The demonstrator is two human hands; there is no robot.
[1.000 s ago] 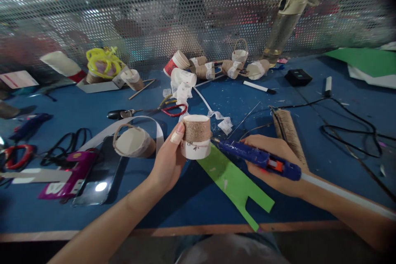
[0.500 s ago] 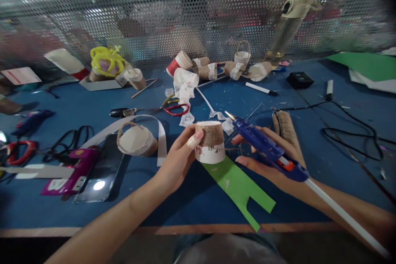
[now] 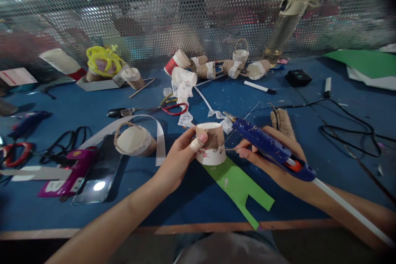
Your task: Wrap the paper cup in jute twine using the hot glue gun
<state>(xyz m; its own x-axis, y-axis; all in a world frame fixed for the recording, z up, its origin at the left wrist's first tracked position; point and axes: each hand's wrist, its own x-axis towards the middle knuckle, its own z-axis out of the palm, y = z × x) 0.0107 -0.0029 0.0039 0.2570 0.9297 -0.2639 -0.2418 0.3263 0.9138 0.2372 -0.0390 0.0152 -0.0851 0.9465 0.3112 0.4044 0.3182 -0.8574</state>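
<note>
1. The cup (image 3: 210,143) is wearing a brown twine band on top and is showing white below, with a small pink flower print (too blurred for finer detail).
2. The glue gun (image 3: 269,147) is showing dark blue, with an orange trigger, a brass-coloured tip and a white stick at its back.
3. The paper strip (image 3: 239,187) is lying bright green on the table (image 3: 278,90), which is showing deep blue.
4. The box (image 3: 69,171) is showing magenta with white lettering.
5. The cord (image 3: 100,60) is glowing yellow.
6. The screen (image 3: 185,8) is shining silver-grey, patterned all over with round holes.
</note>
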